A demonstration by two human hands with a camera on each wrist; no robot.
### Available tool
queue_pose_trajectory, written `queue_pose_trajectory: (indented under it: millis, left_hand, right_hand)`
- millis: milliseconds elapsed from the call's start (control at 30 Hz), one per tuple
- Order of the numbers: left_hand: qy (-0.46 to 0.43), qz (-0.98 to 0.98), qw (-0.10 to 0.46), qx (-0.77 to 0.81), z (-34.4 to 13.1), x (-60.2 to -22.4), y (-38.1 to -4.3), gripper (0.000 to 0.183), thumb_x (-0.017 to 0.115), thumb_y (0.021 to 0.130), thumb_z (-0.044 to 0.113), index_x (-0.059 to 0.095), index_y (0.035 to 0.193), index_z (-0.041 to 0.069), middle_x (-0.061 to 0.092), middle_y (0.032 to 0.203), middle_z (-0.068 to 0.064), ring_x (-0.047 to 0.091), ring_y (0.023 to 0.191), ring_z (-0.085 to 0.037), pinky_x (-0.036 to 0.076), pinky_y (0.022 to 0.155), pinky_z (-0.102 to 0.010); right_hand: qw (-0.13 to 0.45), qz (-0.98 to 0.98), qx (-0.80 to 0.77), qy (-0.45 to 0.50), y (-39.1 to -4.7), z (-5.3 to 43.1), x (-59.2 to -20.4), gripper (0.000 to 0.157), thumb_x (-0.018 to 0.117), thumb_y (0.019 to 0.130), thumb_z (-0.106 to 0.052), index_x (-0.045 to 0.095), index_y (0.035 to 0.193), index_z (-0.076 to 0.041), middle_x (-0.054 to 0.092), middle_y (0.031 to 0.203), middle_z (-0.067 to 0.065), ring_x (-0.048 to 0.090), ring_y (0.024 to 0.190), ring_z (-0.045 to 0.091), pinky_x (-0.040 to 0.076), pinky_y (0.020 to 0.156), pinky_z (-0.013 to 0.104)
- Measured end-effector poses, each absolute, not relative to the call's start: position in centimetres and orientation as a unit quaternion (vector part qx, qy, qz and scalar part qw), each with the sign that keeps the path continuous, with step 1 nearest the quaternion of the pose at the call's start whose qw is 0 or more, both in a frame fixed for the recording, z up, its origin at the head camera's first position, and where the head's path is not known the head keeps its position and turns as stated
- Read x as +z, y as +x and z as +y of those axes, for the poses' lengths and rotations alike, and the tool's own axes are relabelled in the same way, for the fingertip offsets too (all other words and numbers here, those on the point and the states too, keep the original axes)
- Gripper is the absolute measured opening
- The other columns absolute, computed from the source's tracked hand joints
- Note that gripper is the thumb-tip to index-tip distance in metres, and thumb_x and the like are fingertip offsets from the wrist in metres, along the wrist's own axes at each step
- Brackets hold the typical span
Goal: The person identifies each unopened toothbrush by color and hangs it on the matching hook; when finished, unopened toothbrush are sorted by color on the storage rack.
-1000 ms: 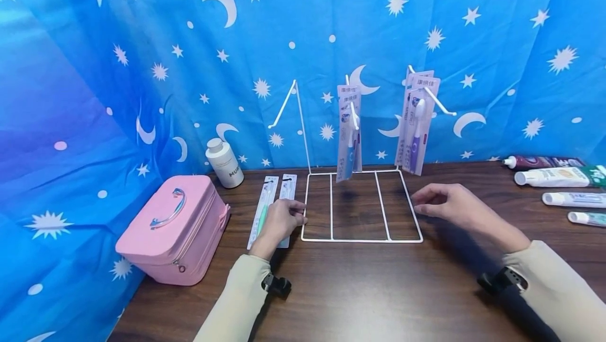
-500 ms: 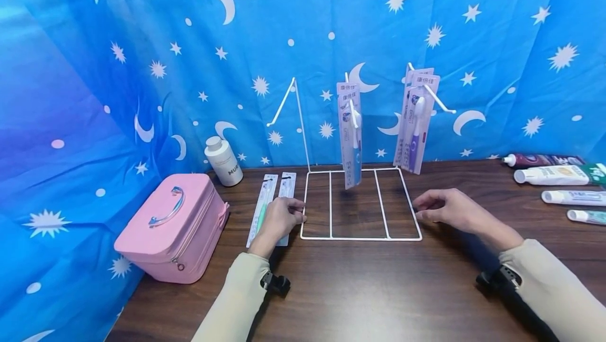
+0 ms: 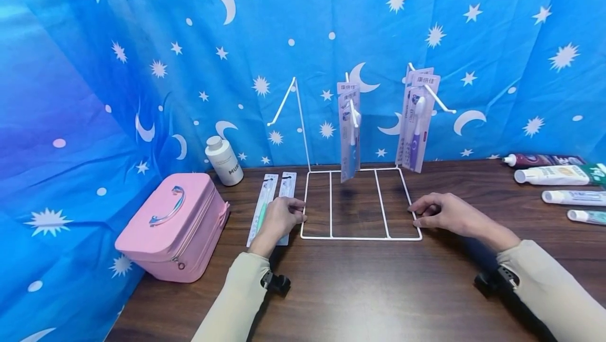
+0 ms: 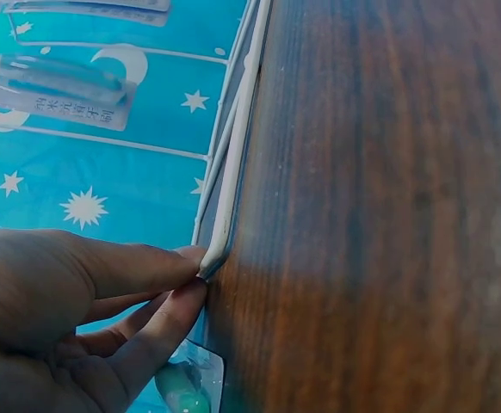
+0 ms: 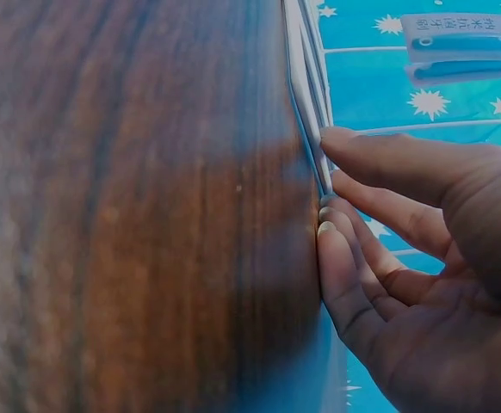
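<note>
A white wire display rack [image 3: 360,238] stands on the brown table against the curtain. My left hand [image 3: 279,218] pinches the left side wire of its base between thumb and fingertips, near the front corner in the left wrist view. On the opposite side, my right hand [image 3: 442,213] has thumb and fingers on the right side wire [image 5: 300,82], gripping it. Packaged toothbrushes [image 3: 349,139] hang from the middle hook, and purple-handled ones [image 3: 416,142] from the right hook. The left hook [image 3: 282,102] carries nothing. Beside my left hand lie two packaged toothbrushes [image 3: 263,208], partly covered by it.
A pink case [image 3: 165,221] with a silver handle sits at the left, and a white bottle [image 3: 224,163] stands behind it. Several toothpaste tubes [image 3: 549,176] lie at the right. A blue curtain [image 3: 293,5] with moons and stars closes off the back and left.
My right hand has come slightly left onto the rack's right side wire. The toothbrushes on the middle hook have swung and turned. My left hand stays in place.
</note>
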State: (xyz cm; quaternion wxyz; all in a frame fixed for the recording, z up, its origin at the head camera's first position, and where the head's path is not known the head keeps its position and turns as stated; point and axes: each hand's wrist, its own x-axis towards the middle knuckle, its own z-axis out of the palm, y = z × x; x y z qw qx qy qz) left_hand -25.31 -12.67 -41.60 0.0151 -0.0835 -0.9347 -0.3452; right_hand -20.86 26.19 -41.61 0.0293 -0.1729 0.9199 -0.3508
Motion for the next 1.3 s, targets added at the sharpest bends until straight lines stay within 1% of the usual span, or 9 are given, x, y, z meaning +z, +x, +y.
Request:
queue_pose_trajectory:
  millis: [200, 433, 600, 733, 800, 933, 1100, 1167, 1300]
  left_hand:
    - [-0.086, -0.933, 0.019, -0.350, -12.6, -41.7, -25.3, 0.025, 0.079, 0.078, 0.005, 0.075, 0.103, 0.008, 0.068, 0.073, 0.004, 0.060, 0.067, -0.008, 0.046, 0.061, -0.026]
    - [-0.093, -0.928, 0.017, -0.360, -12.6, -41.5, -25.4, 0.024, 0.079, 0.079, 0.007, 0.075, 0.103, 0.007, 0.069, 0.075, 0.003, 0.060, 0.068, -0.008, 0.046, 0.060, -0.026]
    - [-0.113, -0.923, 0.028, -0.367, -12.9, -40.9, -25.4, 0.022, 0.078, 0.081, 0.010, 0.074, 0.103, 0.006, 0.071, 0.084, -0.001, 0.062, 0.070, -0.009, 0.049, 0.063, -0.027]
    - [-0.120, -0.920, 0.055, -0.369, -13.5, -40.1, -25.4, 0.022, 0.076, 0.084, 0.011, 0.074, 0.105, 0.006, 0.072, 0.093, -0.002, 0.063, 0.079, -0.012, 0.051, 0.073, -0.031]
    - [-0.114, -0.918, 0.068, -0.374, -13.9, -39.7, -25.6, 0.023, 0.075, 0.084, 0.011, 0.073, 0.106, 0.006, 0.072, 0.094, -0.001, 0.064, 0.082, -0.014, 0.051, 0.076, -0.033]
    - [-0.094, -0.914, 0.103, -0.382, -14.6, -39.2, -26.2, 0.022, 0.075, 0.084, 0.011, 0.073, 0.106, 0.006, 0.071, 0.093, -0.002, 0.064, 0.085, -0.016, 0.050, 0.078, -0.035]
    - [-0.060, -0.916, 0.176, -0.355, -15.7, -38.7, -27.6, 0.022, 0.076, 0.082, 0.010, 0.074, 0.103, 0.007, 0.071, 0.093, -0.006, 0.064, 0.086, -0.021, 0.048, 0.079, -0.038]
    - [-0.042, -0.917, 0.195, -0.345, -16.3, -38.6, -28.3, 0.024, 0.076, 0.081, 0.011, 0.073, 0.104, 0.006, 0.071, 0.095, -0.008, 0.064, 0.088, -0.023, 0.047, 0.081, -0.039]
    - [-0.009, -0.917, 0.197, -0.346, -17.2, -38.6, -29.3, 0.029, 0.076, 0.082, 0.014, 0.071, 0.108, 0.003, 0.070, 0.102, -0.013, 0.063, 0.094, -0.026, 0.047, 0.084, -0.041]
  right_hand:
    - [0.038, 0.924, -0.349, -0.151, -20.8, 26.0, -41.8, 0.030, 0.077, 0.083, -0.023, 0.070, 0.109, -0.008, 0.063, 0.086, -0.001, 0.052, 0.073, 0.018, 0.042, 0.061, 0.028]
    - [0.042, 0.925, -0.351, -0.139, -20.7, 25.9, -41.8, 0.027, 0.075, 0.084, -0.021, 0.070, 0.108, -0.008, 0.063, 0.083, 0.000, 0.053, 0.071, 0.019, 0.043, 0.060, 0.029]
    - [0.045, 0.922, -0.359, -0.139, -20.6, 26.0, -41.9, 0.025, 0.074, 0.085, -0.018, 0.070, 0.108, -0.008, 0.062, 0.082, 0.001, 0.053, 0.070, 0.019, 0.044, 0.059, 0.028]
    - [0.041, 0.920, -0.363, -0.143, -20.6, 26.1, -42.1, 0.025, 0.074, 0.085, -0.017, 0.071, 0.107, -0.007, 0.062, 0.082, 0.001, 0.053, 0.070, 0.019, 0.044, 0.059, 0.028]
    - [0.037, 0.919, -0.364, -0.145, -20.5, 26.0, -42.1, 0.025, 0.075, 0.085, -0.018, 0.071, 0.107, -0.007, 0.062, 0.081, 0.000, 0.053, 0.070, 0.018, 0.044, 0.059, 0.027]
    - [0.029, 0.919, -0.363, -0.152, -20.4, 25.9, -42.1, 0.026, 0.076, 0.084, -0.020, 0.071, 0.106, -0.007, 0.062, 0.082, 0.000, 0.052, 0.072, 0.018, 0.043, 0.060, 0.027]
    - [0.029, 0.922, -0.355, -0.154, -20.4, 25.9, -42.2, 0.027, 0.076, 0.084, -0.023, 0.071, 0.105, -0.008, 0.062, 0.083, -0.001, 0.052, 0.074, 0.017, 0.043, 0.063, 0.027]
    - [0.029, 0.923, -0.353, -0.151, -20.5, 25.8, -42.2, 0.027, 0.076, 0.084, -0.024, 0.071, 0.105, -0.008, 0.062, 0.083, -0.002, 0.052, 0.074, 0.017, 0.043, 0.064, 0.027]
    - [0.023, 0.923, -0.350, -0.157, -20.6, 25.8, -42.3, 0.027, 0.076, 0.084, -0.024, 0.071, 0.105, -0.009, 0.061, 0.084, -0.002, 0.052, 0.075, 0.017, 0.043, 0.065, 0.027]
